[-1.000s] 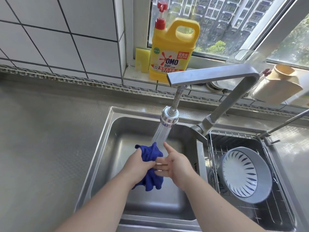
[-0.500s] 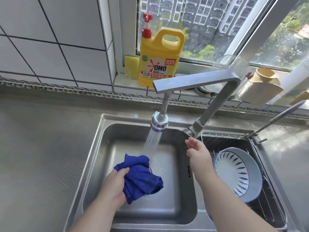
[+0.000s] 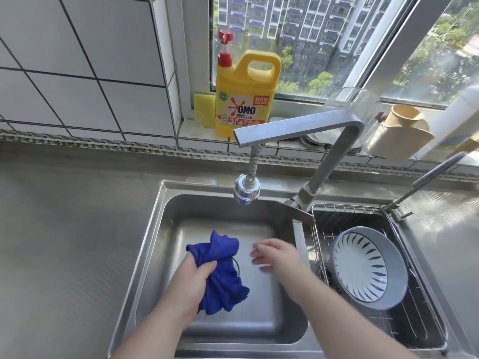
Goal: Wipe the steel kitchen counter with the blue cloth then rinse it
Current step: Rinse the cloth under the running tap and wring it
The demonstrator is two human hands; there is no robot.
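**Two hands over the sink, blue cloth bunched in the left**

Two basins sit side by side in the steel counter point(image 3: 64, 242), which spreads wide to the left and runs along the tiled wall at the far side. The larger left sink basin point(image 3: 280, 314) holds both hands above its floor. The right basin carries a wire rack point(image 3: 404, 325) with a grey bowl point(image 3: 369, 268) tilted on its side, its white striped inside facing up. Between the basins rises the angular faucet point(image 3: 305, 126), its arm reaching left to a flexible hose and spray head point(image 3: 246, 193) that hangs over the far part of the left basin; no stream shows below it. On the far window ledge stands a yellow detergent jug point(image 3: 245, 99) with a red pump cap, a yellow sponge point(image 3: 201, 110) just left of it.

The left hand point(image 3: 193, 286) is clenched around the blue cloth point(image 3: 223, 270), which is crumpled, one peak sticking up toward the far side and loose folds drooping near the basin floor. The right hand point(image 3: 278, 257) is spread flat, fingers point(image 3: 259, 253) pointing left, empty, near the cloth but apart from it; it is slightly blurred.
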